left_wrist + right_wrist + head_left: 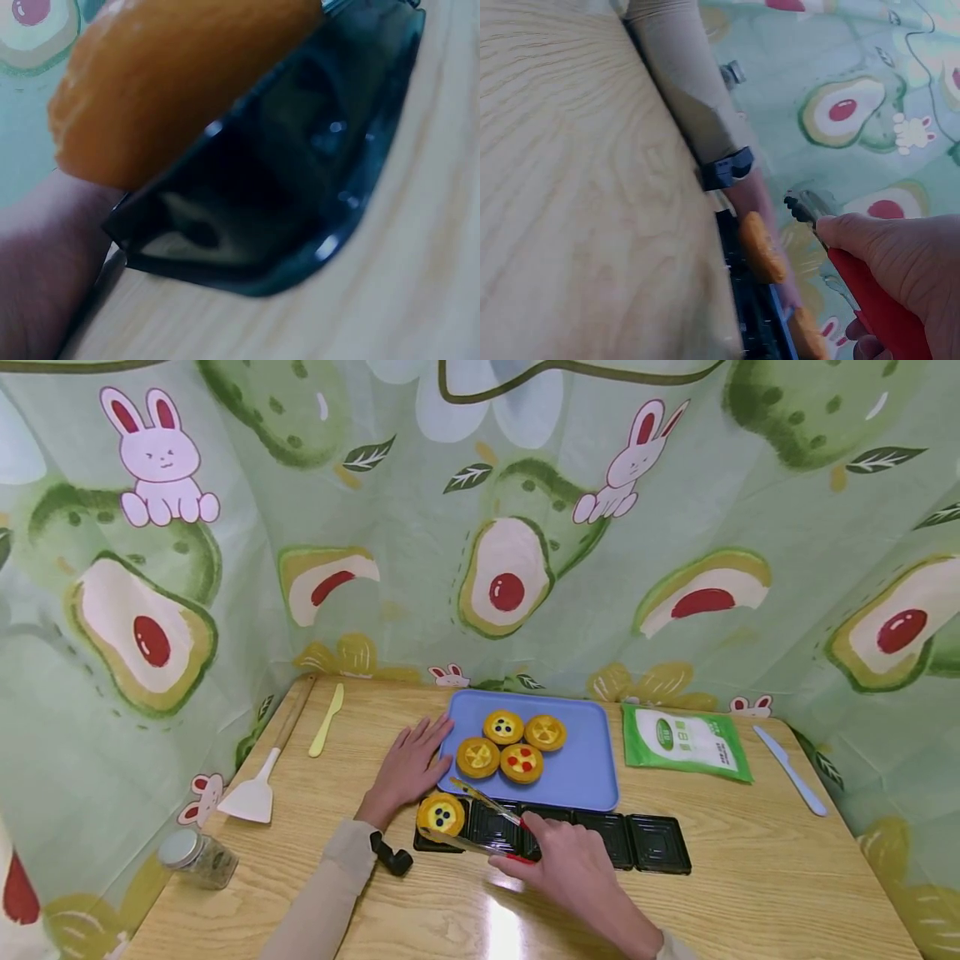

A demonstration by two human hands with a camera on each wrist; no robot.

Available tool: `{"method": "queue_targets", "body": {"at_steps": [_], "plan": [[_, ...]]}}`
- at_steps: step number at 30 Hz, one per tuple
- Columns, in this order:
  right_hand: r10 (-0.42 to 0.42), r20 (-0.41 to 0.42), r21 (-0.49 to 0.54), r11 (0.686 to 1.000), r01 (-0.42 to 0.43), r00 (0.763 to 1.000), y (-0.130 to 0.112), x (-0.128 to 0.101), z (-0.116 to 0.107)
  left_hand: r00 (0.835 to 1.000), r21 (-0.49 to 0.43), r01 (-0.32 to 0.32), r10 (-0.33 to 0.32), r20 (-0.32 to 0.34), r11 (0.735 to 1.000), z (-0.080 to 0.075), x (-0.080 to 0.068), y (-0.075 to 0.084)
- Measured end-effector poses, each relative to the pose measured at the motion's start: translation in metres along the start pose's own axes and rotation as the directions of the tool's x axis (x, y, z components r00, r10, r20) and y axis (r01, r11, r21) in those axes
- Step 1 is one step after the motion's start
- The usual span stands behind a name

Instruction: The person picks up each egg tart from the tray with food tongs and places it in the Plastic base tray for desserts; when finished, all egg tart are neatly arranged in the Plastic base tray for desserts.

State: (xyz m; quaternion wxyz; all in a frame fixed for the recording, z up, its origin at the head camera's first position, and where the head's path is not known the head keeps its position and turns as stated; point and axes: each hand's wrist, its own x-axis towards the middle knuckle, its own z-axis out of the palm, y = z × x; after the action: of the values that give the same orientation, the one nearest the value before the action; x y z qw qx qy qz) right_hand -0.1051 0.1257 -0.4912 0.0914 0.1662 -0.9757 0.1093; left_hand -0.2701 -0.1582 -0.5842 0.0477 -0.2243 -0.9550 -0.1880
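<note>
Right hand [570, 860] grips red-handled tongs [480, 822], their tips either side of a small tart [441, 814] sitting in the leftmost cell of the black tray [660, 843]. Left hand [408, 768] lies flat on the table, fingers touching the blue tray [585, 768]. Tart looks light, crumbly, probably fragile: pinch its rim gently.

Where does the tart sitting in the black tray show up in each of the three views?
Head: tart in the leftmost cell of the black tray, lower centre.
Left wrist: tart fills the upper left.
Right wrist: tart edge-on, centre right.
Shared landmark: the black tray.
</note>
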Motion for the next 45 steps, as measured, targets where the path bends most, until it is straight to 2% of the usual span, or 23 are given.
{"method": "queue_targets", "body": {"at_steps": [9, 12, 21, 26, 38, 45], "plan": [[-0.022, -0.151, 0.029, 0.999, 0.027, 0.988, 0.021, 0.004, -0.024, 1.000, -0.003, -0.015, 0.015, -0.010, 1.000, 0.001, -0.001, 0.003], [-0.018, -0.166, 0.044, 0.999, 0.026, 0.986, 0.032, 0.008, -0.029, 0.999, -0.011, -0.023, 0.022, -0.028, 1.000, 0.002, -0.003, 0.003], [-0.018, -0.210, 0.079, 0.996, 0.036, 0.978, 0.067, 0.019, -0.026, 1.000, 0.003, -0.018, 0.018, -0.011, 1.000, 0.003, -0.004, 0.004], [0.004, -0.207, 0.072, 0.997, 0.011, 0.978, 0.083, 0.028, -0.023, 1.000, -0.006, -0.005, 0.005, -0.011, 1.000, 0.000, -0.001, 0.005], [0.131, -0.183, 0.002, 0.991, -0.133, 0.974, 0.117, 0.040, -0.012, 1.000, -0.003, 0.004, -0.004, -0.010, 1.000, -0.002, -0.002, 0.003], [0.208, -0.123, 0.005, 0.978, -0.209, 0.970, 0.126, 0.042, -0.006, 1.000, 0.005, 0.008, -0.008, 0.003, 1.000, -0.003, -0.001, 0.001]]}}
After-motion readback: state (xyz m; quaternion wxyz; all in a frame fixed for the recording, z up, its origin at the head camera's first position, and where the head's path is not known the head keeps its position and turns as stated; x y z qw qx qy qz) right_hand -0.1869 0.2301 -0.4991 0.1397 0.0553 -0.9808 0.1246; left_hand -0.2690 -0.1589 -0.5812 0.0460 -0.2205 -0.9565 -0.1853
